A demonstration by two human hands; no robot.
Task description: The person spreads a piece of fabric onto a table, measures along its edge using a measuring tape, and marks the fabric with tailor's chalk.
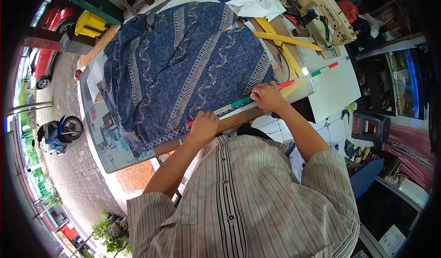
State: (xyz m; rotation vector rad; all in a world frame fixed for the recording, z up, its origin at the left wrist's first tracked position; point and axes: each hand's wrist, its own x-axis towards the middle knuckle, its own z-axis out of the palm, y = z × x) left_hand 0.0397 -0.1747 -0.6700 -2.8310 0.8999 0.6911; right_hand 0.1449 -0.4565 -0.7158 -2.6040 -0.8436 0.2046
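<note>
Curling the left hand (204, 126) down over the measuring tape (241, 102) by the near edge of the table (115, 150); cannot tell whether pinching or merely pressing there. Gripping the same tape farther right with bunched fingers of the right hand (268, 97), at the near right corner of the blue patterned cloth (188, 70). Stretched between both hands along the cloth's near border, then running past the table's right edge. Spread ahead of both hands toward the far edge, near a yellow ruler (291, 40).
</note>
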